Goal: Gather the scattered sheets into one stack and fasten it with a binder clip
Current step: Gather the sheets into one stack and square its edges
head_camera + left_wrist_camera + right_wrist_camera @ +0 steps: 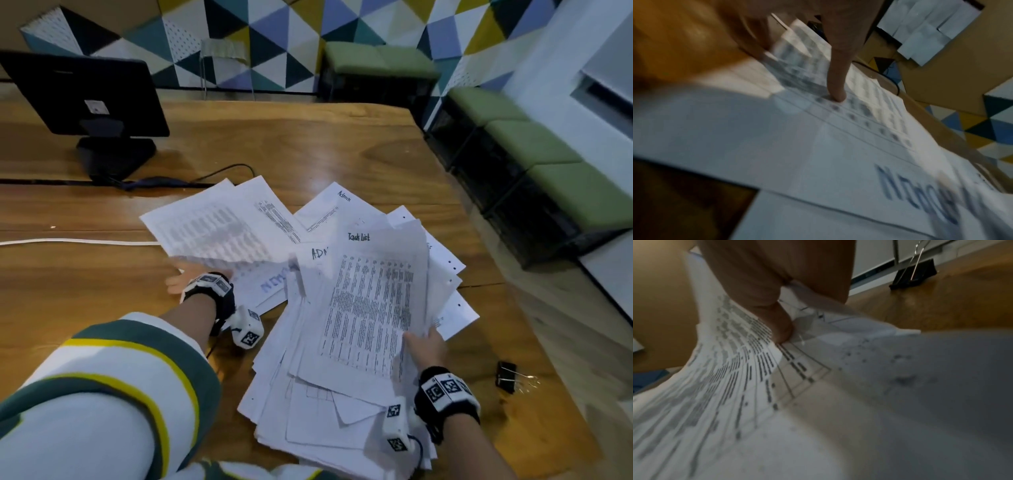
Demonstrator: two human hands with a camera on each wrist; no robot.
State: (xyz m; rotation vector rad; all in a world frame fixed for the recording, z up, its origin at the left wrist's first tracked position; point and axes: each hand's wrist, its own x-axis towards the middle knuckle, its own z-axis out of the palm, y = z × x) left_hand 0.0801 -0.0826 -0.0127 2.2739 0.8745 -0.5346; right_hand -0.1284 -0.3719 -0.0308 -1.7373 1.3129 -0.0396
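Right hand [424, 346] pinches loose sheets [373, 301]; left hand [181, 277], seemingly flat, presses a page; unsquared sheets could slide off the worktop [342, 144]

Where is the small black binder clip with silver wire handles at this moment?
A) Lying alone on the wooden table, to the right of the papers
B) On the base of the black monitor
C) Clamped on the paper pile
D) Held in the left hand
A: the small black binder clip with silver wire handles lies on the bare wooden table, apart from the white printed sheets; the right hand grips sheets, not the clip.
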